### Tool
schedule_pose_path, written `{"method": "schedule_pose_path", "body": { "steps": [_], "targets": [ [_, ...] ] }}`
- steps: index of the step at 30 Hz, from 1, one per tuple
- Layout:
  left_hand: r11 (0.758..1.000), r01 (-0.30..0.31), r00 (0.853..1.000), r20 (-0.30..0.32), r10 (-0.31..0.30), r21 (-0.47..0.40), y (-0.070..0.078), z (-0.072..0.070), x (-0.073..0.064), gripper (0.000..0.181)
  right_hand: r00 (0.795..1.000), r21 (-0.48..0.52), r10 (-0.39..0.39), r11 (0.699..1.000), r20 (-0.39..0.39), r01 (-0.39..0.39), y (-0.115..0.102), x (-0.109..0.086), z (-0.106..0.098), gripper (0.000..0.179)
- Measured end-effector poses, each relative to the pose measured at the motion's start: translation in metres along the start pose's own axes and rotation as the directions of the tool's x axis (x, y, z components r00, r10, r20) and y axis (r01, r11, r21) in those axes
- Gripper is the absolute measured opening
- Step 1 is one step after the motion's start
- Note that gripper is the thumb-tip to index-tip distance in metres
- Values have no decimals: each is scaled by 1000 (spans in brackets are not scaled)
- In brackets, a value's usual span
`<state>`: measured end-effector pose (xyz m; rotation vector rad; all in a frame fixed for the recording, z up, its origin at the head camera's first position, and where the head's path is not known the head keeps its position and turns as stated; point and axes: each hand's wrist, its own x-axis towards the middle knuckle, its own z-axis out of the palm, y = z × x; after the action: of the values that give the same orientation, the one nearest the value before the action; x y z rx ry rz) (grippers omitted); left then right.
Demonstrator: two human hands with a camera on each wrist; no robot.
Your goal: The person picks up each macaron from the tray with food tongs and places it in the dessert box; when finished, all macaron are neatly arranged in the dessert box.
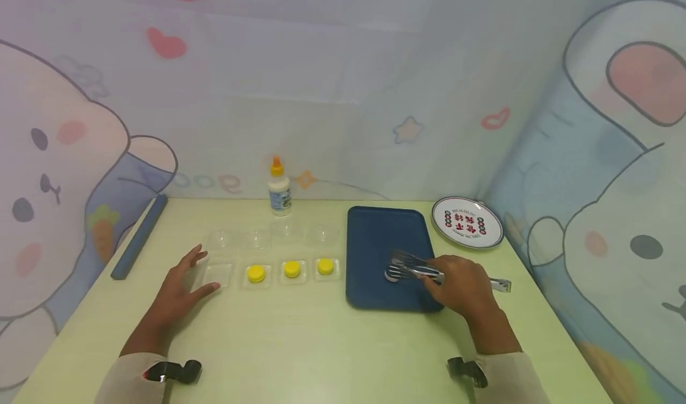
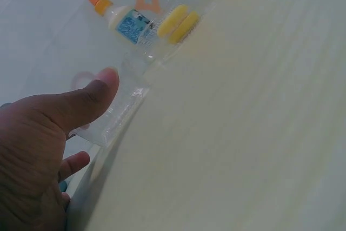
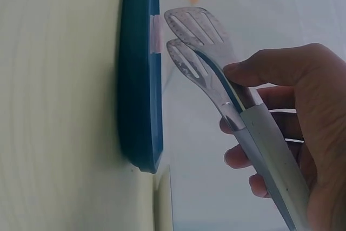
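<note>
My right hand (image 1: pixel 460 282) grips metal tongs (image 3: pixel 265 150) with slotted heads, fingers and thumb wrapped round the arms. The heads hover over a blue tray (image 1: pixel 370 294), at a small pale pinkish round piece (image 3: pixel 156 33) lying in it, partly hidden by the tongs in the head view. Whether they touch it I cannot tell. At the left, my left hand (image 1: pixel 174 294) lies with thumb and fingers spread beside a clear plastic box base (image 1: pixel 217 274) holding nothing. To its right, three yellow macarons (image 1: pixel 256 273) sit in clear bases in a row.
Several clear domed lids (image 1: pixel 259 239) lie behind the bases. A white glue bottle (image 1: pixel 280 192) with an orange tip stands at the back. A white plate (image 1: pixel 467 222) with red print lies at the back right. Along the left edge runs a dark blue-grey bar (image 1: pixel 140 237).
</note>
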<state>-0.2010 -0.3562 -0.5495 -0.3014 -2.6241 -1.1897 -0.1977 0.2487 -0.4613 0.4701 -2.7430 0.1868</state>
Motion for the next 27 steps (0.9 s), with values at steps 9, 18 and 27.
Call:
{"method": "schedule_pose_path", "body": {
  "steps": [9, 18, 27],
  "targets": [
    [999, 8, 1000, 15, -9, 37, 6, 0, 0, 102, 1000, -17, -7, 1000, 28, 8, 3, 0, 6, 33],
    [999, 5, 1000, 14, -6, 47, 6, 0, 1, 101, 998, -25, 9, 1000, 69, -7, 3, 0, 9, 35],
    [998, 28, 999, 16, -28, 52, 6, 0, 0, 100, 994, -40, 34, 999, 106, -30, 6, 2, 10, 36]
  ]
}}
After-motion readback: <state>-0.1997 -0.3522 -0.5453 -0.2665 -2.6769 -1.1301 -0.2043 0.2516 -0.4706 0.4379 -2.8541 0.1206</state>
